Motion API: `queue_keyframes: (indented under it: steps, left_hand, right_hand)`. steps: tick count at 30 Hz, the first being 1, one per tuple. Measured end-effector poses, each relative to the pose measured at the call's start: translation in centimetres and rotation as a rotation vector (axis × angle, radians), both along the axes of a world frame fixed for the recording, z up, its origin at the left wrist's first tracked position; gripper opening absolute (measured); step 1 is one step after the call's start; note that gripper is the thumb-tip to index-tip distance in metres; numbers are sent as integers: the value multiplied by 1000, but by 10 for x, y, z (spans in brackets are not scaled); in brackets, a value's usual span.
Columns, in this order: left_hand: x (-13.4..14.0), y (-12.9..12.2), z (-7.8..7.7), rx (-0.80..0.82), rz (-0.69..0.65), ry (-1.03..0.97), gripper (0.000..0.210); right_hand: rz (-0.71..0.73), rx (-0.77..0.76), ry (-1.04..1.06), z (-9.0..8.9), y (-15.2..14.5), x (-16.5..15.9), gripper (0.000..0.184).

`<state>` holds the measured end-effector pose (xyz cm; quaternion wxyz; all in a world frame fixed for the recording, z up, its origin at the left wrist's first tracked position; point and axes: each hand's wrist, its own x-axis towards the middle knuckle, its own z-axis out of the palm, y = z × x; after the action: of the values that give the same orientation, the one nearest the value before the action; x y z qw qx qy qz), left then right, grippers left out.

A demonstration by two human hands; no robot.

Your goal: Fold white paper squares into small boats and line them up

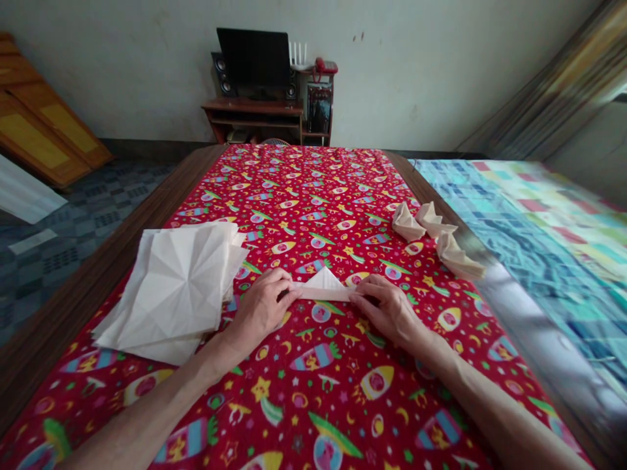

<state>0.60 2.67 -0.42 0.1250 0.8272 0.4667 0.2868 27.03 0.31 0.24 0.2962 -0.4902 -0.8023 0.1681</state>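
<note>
Between my hands is a folded piece of white paper (325,287), with a long narrow strip along its near edge and a triangular peak behind. My left hand (267,297) pinches the strip's left end between thumb and fingers. At the right end, my right hand (385,303) grips it the same way. Both ends of the strip are partly hidden by my fingers. To the left of my left hand lies a stack of creased white paper sheets (181,287), the top one marked with folds that radiate from its middle.
A red patterned cloth (313,385) covers the table, with dark wooden edges (166,196) showing. Several folded paper shapes (458,256) sit at the right. Beyond the table is a desk (255,108) with a monitor (255,59). A bed (529,241) adjoins on the right.
</note>
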Motion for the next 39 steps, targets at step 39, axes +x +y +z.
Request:
queue_keyframes:
  steps: [39]
  left_hand:
    - [44, -36, 7, -18, -328, 359, 49]
  right_hand:
    - [-85, 307, -353, 2, -18, -18, 43]
